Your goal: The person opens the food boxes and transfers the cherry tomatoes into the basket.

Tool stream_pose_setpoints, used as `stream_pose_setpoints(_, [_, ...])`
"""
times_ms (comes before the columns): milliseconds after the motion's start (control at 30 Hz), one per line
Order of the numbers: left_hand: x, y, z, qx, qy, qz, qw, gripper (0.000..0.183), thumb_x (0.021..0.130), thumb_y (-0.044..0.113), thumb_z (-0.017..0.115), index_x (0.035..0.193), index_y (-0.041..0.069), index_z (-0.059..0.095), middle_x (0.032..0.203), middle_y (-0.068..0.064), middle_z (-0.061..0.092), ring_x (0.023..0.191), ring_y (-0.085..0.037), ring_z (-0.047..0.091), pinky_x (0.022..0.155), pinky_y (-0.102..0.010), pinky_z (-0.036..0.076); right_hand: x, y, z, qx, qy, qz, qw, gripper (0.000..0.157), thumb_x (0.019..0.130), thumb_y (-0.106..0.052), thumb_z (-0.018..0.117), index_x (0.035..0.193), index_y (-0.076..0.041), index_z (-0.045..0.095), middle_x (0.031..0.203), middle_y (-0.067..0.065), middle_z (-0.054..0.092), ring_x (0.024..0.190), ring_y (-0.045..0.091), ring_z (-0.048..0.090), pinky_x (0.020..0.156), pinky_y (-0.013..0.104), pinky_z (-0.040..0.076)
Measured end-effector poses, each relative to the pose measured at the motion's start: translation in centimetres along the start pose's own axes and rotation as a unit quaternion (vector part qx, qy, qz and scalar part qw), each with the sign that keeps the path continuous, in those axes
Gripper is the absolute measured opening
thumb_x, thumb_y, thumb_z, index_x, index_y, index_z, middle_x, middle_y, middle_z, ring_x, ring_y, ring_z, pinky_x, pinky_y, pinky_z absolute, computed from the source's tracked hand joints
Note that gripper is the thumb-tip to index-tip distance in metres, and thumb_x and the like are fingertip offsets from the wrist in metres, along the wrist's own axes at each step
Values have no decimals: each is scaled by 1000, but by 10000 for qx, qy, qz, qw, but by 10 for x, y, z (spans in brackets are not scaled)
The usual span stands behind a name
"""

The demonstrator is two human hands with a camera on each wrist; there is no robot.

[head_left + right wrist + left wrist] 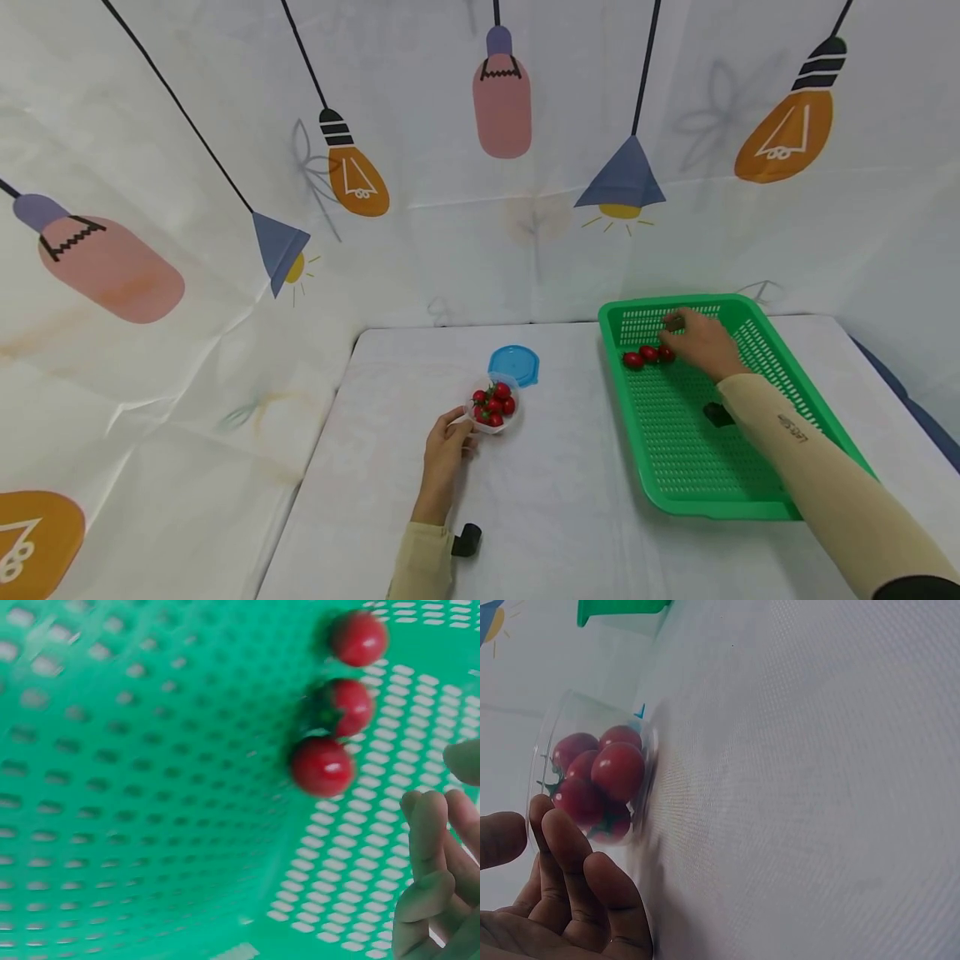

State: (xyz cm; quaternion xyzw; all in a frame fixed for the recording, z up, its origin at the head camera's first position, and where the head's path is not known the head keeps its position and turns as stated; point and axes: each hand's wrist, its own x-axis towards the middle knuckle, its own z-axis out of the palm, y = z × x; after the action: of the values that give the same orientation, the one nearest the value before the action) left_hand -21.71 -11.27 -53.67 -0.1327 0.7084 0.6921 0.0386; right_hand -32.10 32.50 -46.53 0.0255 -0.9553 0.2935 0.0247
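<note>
My left hand (446, 454) is at the near left side of a small clear plastic tub (512, 421) on the table. Thumb and fingers pinch its rim in the left wrist view. Several red cherry tomatoes (618, 772), some with green stems, fill the tub. Over the far end of a green plastic basket (643, 483) is my right hand (705, 343). Its thumb and bent fingers stand apart with nothing seen between them. Three cherry tomatoes (322, 766) lie in a row on the basket's floor by the far wall, just left of that hand.
A round blue lid (514, 365) lies on the white-covered table (555, 517) behind the tub. The basket stands on the right side of the table, its perforated walls rising around the right hand. A white cloth printed with lamps (450, 250) hangs behind and at the left.
</note>
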Motion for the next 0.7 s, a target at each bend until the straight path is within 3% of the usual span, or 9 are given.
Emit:
stream_pose_setpoints(367, [-25, 36, 2, 38, -74, 22, 10000, 42, 103, 15, 56, 141, -2, 52, 110, -25, 68, 86, -28, 62, 79, -39, 51, -4, -60, -5, 200, 388, -640, 9970, 38, 102, -33, 60, 127, -6, 62, 121, 17, 69, 99, 35, 66, 79, 54, 51])
stream_pose_setpoints(500, [-26, 36, 1, 38, -67, 176, 9998, 44, 103, 15, 56, 142, -4, 51, 105, -22, 69, 83, -26, 62, 75, -38, 52, -5, -82, -1, 341, 302, -834, 9955, 36, 102, -33, 61, 129, -9, 62, 121, 13, 69, 100, 32, 66, 77, 51, 52])
stream_pose_setpoints(700, [-21, 31, 0, 51, -79, 114, 9999, 45, 104, 16, 56, 145, -1, 50, 105, -21, 69, 86, -32, 62, 77, -41, 52, -7, -109, 9, 502, 81, -1015, 9935, 36, 101, -34, 63, 131, -14, 62, 122, 9, 70, 93, 24, 66, 63, 38, 52])
